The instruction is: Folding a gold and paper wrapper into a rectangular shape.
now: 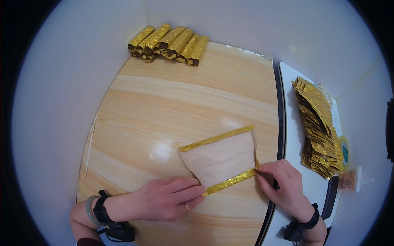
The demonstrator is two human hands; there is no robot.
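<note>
Two lower corners of the pale, gold-edged paper sheet, lower centre of the frame, are gripped by your left hand and right hand; it looks light, thin, easily creased, best held along its folded edges.

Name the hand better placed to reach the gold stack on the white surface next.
Probably the right hand: it is nearer the gold stack, while the left hand touches the paper farther left.
</note>
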